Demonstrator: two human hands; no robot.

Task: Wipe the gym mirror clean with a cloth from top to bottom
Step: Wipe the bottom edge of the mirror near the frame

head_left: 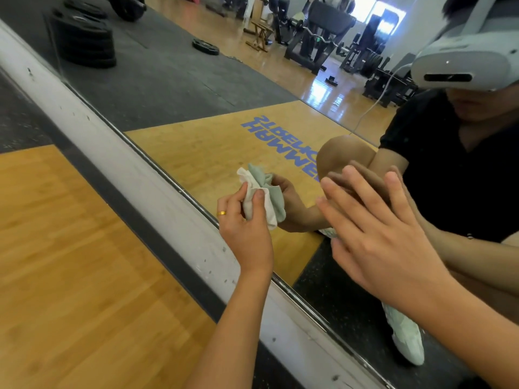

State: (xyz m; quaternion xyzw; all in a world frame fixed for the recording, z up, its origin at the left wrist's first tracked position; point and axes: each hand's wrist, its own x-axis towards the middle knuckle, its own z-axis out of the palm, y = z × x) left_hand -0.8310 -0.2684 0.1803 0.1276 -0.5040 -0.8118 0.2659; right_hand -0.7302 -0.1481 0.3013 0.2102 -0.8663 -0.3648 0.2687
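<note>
Green-and-white cloth [266, 209] is sitting bunched, the left hand [244, 231] gripping it against the mirror [196, 88]. At three o'clock, the right hand [384, 234] is lying wide — fingers straight.

Left hand [244, 223] reaches forward, thumb and fingers pinching the cloth [265, 197]. Right hand [384, 237] is raised, fingers straight and spread, palm forward.

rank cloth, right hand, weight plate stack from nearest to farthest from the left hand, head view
1. cloth, gripped in the left hand
2. right hand, to its right, flat on the mirror
3. weight plate stack, far top left, a reflection
</note>
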